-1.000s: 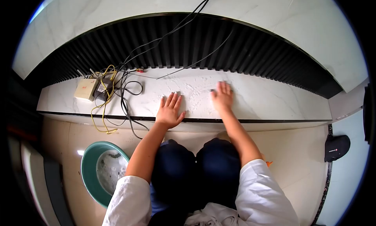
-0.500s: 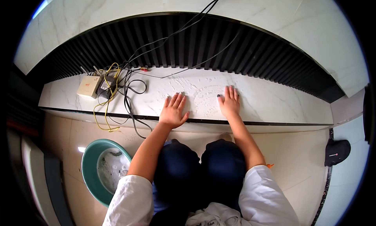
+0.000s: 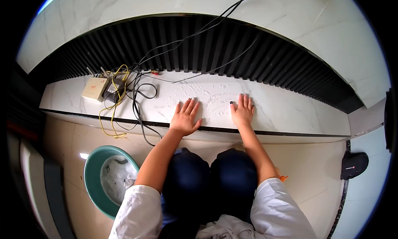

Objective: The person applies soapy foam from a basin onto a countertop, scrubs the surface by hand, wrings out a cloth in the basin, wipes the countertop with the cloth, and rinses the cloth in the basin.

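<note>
Both my hands rest on a white marble-patterned ledge (image 3: 290, 110). My left hand (image 3: 185, 117) lies palm down near its front edge, fingers spread. To its right, my right hand (image 3: 243, 109) is also palm down with fingers stretched out. Neither holds anything. Drops of water (image 3: 215, 99) are scattered over the surface between and beyond the hands. Left of my left hand lie tangled black cables (image 3: 136, 99).
A cream router (image 3: 94, 89), a black power adapter (image 3: 114, 91) and a yellow cable (image 3: 120, 99) sit at the ledge's left. A green basin (image 3: 93, 185) of sudsy water stands on the floor. A black cap-like object (image 3: 354, 163) lies at right. Black slats (image 3: 182, 48) line the back.
The view has shifted slightly. Both hands stay flat on the ledge, in nearly the same places; nothing has been picked up or let go.
</note>
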### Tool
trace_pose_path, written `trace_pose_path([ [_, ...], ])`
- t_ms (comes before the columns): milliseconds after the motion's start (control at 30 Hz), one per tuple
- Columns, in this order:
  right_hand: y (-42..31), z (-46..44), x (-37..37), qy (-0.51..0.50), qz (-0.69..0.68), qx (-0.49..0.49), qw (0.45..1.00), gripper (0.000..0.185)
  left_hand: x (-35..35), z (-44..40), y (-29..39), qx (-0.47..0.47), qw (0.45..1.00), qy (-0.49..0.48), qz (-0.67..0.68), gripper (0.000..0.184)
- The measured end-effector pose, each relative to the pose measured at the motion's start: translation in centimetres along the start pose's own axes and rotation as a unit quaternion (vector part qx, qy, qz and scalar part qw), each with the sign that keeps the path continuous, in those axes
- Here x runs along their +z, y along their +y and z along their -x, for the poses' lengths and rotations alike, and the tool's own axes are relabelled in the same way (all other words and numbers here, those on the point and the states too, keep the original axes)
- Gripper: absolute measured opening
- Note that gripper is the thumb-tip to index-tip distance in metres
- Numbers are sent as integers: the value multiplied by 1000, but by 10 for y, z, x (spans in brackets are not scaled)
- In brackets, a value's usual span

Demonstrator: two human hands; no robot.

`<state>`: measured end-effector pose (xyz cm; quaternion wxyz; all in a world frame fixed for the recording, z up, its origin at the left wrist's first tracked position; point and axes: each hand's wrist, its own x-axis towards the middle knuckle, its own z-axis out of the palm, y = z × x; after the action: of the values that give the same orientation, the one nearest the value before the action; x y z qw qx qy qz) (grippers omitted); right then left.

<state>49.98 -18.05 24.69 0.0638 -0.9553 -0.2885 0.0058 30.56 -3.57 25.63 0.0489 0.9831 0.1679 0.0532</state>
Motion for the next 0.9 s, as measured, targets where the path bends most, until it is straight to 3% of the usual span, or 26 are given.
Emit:
trace_pose_path([
  [67, 3, 5, 6, 24, 5, 21, 999, 61, 1, 0, 0, 2, 1000, -1, -4, 65],
  [167, -25, 23, 2, -17, 5, -204, 979, 59, 2, 0, 0, 0, 1000, 3, -2, 66],
  [233, -38, 31, -4, -47, -44, -415, 907, 58, 0, 0, 0, 1, 1000, 7, 3, 66],
  [267, -39, 29, -6, -53, -66, -412, 907, 57, -1, 0, 0, 0, 1000, 10, 6, 66],
  [367, -25, 16, -8, -15, -54, -246, 968, 58, 2, 1, -1, 3, 1000, 15, 6, 66],
  [400, -12, 8, 0, 15, -24, -149, 988, 59, 2, 1, -1, 5, 1000, 20, 7, 65],
  [433, -1, 2, -1, 10, -24, -61, 998, 61, 3, 1, -1, 8, 999, 35, 10, 64],
  [500, 7, -1, 0, 16, -29, 21, 999, 63, 5, 2, -2, 18, 998, 60, 15, 63],
  [600, -12, -3, 1, -13, 23, -41, 999, 64, 5, 2, -1, 17, 998, 51, 10, 63],
  [700, -33, 15, -3, -46, 0, -332, 942, 63, 2, 2, 0, 15, 998, 51, 18, 63],
  [767, -32, 23, -5, -61, -38, -399, 914, 62, 2, 2, -1, 20, 997, 62, 33, 63],
  [800, -27, 22, -10, -64, -71, -361, 927, 61, 2, 2, -1, 20, 997, 64, 35, 63],
  [833, -18, 17, -9, -47, -13, -286, 957, 61, 3, 2, -2, 18, 997, 65, 36, 63],
  [867, -2, 7, -8, -57, -22, -185, 981, 61, 3, 2, -2, 21, 997, 69, 35, 62],
  [900, 15, -2, 5, -1, -3, -79, 997, 61, 4, 2, -3, 23, 996, 73, 34, 62],
])
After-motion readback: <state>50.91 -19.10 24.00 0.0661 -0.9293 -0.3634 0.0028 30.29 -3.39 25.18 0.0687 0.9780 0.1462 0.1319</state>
